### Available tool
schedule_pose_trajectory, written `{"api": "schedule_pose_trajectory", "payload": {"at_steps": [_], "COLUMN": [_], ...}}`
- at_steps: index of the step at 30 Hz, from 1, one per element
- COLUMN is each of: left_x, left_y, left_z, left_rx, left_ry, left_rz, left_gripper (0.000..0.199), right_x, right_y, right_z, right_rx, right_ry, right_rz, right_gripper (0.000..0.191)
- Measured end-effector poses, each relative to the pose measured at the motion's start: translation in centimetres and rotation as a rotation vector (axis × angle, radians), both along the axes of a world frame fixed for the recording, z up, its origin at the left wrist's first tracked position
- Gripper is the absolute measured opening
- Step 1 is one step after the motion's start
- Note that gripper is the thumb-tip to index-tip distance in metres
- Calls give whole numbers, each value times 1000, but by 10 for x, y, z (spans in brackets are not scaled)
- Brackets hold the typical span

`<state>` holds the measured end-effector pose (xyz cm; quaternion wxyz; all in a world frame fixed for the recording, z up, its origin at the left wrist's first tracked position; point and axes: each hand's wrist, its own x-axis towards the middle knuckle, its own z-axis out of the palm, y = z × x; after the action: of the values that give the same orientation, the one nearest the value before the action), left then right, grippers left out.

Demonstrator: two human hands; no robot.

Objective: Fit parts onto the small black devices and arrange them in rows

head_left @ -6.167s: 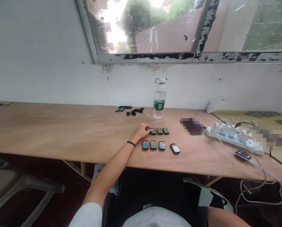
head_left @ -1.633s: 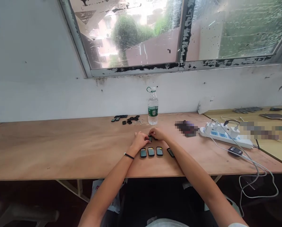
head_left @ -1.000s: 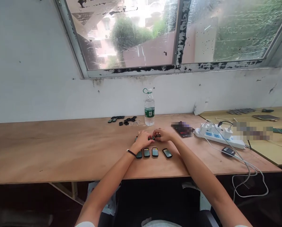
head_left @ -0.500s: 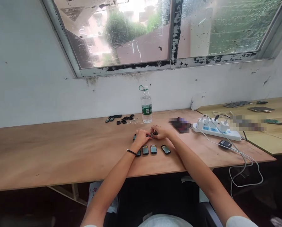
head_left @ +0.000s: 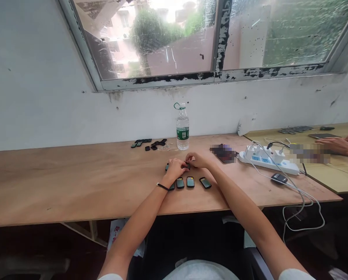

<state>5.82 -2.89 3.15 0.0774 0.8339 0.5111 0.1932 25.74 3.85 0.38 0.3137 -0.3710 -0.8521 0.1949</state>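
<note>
Our left hand (head_left: 176, 170) and right hand (head_left: 196, 160) are half curled, with their fingertips close together at one small dark piece (head_left: 187, 166). It sits between them, on the far side of a row of flat gadgets (head_left: 190, 182). Our fingers hide much of it, so we cannot tell how tightly either hand has hold of it. To do this well, we should keep it low, steady it with one hand and use soft fingertips with the other.

The gadgets have round corners, black rims and shiny gray faces. The table (head_left: 75, 186) looks like smooth tan wood. Farther off, a clear bottle (head_left: 182, 134) stands upright.
</note>
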Motion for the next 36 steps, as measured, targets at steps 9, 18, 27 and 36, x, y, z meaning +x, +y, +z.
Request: {"api": "schedule_pose_trajectory", "payload": {"at_steps": [9,18,27,36], "left_x": [2,5,39,42], "left_y": [-9,-2,6,6], "left_z": [8,4,7,1], "left_rx": [-10,60,22,45], "left_ry": [-3,-64,80,94], "left_rz": [2,-2,-56,-59], "left_gripper": [11,15,18,15], "right_x": [-7,42,66,61], "right_y": [3,-3,-9,-8], "right_z": [0,13,7,4], "right_rx": [-32,-129,-244,-218], "right_ry": [-129,-119,-53,-81], "right_rz": [-168,-55,86,64], "right_gripper": [16,45,31,25]}}
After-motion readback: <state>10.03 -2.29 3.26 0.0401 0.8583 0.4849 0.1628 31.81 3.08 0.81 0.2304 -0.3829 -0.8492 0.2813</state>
